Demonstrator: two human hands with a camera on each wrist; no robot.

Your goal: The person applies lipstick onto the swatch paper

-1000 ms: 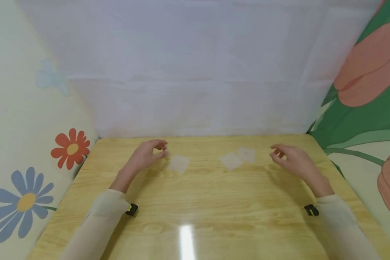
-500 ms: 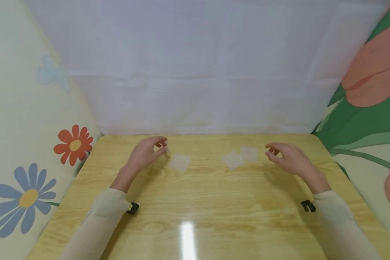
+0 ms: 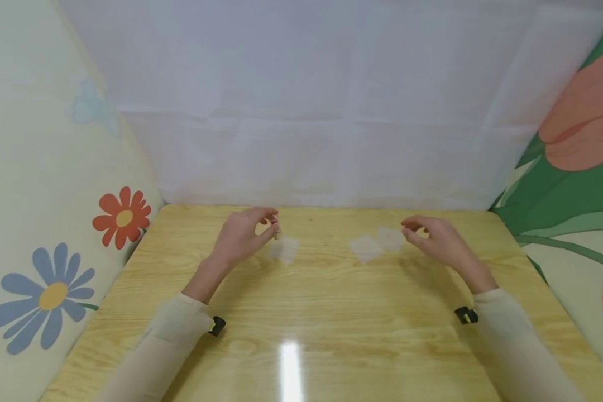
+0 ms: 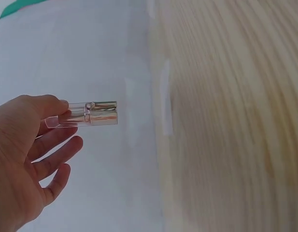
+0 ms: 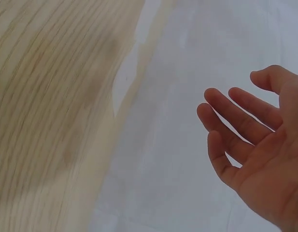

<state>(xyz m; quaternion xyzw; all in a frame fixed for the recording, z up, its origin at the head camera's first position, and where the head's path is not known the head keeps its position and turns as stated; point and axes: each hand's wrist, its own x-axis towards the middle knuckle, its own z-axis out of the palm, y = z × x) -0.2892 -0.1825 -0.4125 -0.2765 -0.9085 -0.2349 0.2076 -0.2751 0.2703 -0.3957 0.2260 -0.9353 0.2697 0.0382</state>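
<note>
My left hand [image 3: 237, 239] pinches a lipstick tube [image 4: 101, 115] between thumb and fingers, with a clear end in the grip and a shiny gold end pointing away. In the head view the tube shows small and hangs over the far side of a pale square [image 3: 285, 251] on the table. My right hand [image 3: 441, 239] hovers above the tabletop, holding nothing; its fingers are loosely bent and spread in the right wrist view. Just left of its fingertips lie two more pale squares, the nearer-to-middle one [image 3: 365, 249] and its neighbour [image 3: 391, 238].
The wood-grain table [image 3: 301, 301] reaches back to a hanging white cloth [image 3: 306, 111]. Walls painted with flowers stand on both sides. A black wrist device [image 3: 217, 326] sits at the left cuff, another [image 3: 465, 315] at the right cuff. A bright reflection shines near the front.
My left hand has moved right with the lipstick tube, bringing it over the left square. My right hand has shifted left toward the pair of squares. The head view has turned slightly left.
</note>
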